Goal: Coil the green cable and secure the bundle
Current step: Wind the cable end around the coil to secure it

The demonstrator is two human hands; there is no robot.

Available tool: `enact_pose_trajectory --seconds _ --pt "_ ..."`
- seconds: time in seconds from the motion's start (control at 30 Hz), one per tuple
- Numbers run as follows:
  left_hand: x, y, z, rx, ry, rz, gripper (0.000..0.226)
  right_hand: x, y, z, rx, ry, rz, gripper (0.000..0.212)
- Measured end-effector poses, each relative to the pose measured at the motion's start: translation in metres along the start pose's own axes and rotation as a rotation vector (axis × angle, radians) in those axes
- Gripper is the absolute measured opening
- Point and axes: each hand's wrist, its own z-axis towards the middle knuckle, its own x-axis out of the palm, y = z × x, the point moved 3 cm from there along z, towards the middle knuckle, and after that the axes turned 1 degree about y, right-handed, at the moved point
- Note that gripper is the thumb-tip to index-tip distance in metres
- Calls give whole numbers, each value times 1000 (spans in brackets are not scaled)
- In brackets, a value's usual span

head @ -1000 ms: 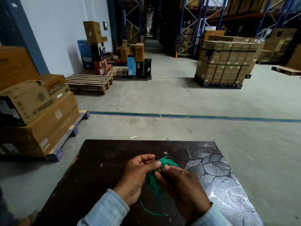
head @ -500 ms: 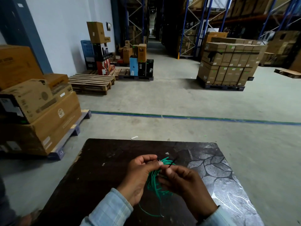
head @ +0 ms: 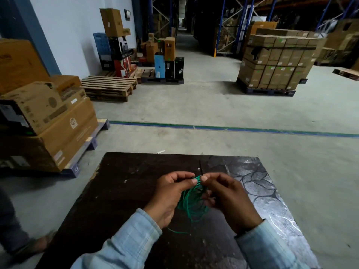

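A coil of thin green cable point(head: 191, 202) hangs between both hands above the dark table point(head: 120, 191). My left hand point(head: 171, 195) pinches the top of the bundle from the left. My right hand point(head: 229, 199) pinches it from the right, thumb and fingers closed at the same spot. A thin black tie point(head: 201, 168) wraps the top of the coil and its free end sticks straight up between my fingertips. One loose green end point(head: 177, 232) trails down onto the table below the coil.
The table's right part is a shiny patterned surface point(head: 258, 191). Stacked cardboard boxes on a pallet point(head: 48, 121) stand at the left. Another person's sandalled foot point(head: 33, 245) is at the bottom left. Wooden pallets point(head: 108, 88) and a box stack point(head: 275, 65) lie farther off.
Both hands have lifted the coil slightly and drawn closer at its top. The black tie's end now points straight up instead of slanting right.
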Motion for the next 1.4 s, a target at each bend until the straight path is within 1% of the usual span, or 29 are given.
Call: enact_pose_trajectory --seconds 0.07,0.13,0.23,0.33,0.43,0.5,0.67,0.83,1.13,1.27,1.4 --pt "2 1 -2 0 8 -13 15 4 0 1 31 20 142 10" --pt "3 1 -3 12 3 -22 15 6 -2 4 27 11 174 17" --pt "3 -2 -5 32 -3 -35 12 4 -3 6 -46 -20 108 25" --pt "5 -7 -7 41 8 -70 15 1 -6 6 -77 -19 33 17" --pt "7 -12 -9 51 16 -79 18 1 -7 6 -79 -39 -25 21" --pt "8 -15 -11 67 22 -82 18 1 -6 6 -77 -50 -38 20" --pt "10 -18 -13 98 25 -70 16 1 -4 6 -62 -86 -1 18" --pt "10 -19 -12 116 22 -57 15 3 -1 5 -59 -70 52 16" --pt "12 -18 -13 141 25 -24 15 2 1 5 -47 -67 66 14" --pt "11 -20 -12 145 67 -11 15 2 1 5 -52 -42 76 14" --pt "8 -21 -9 105 185 -39 23 0 2 5 -31 32 98 15"
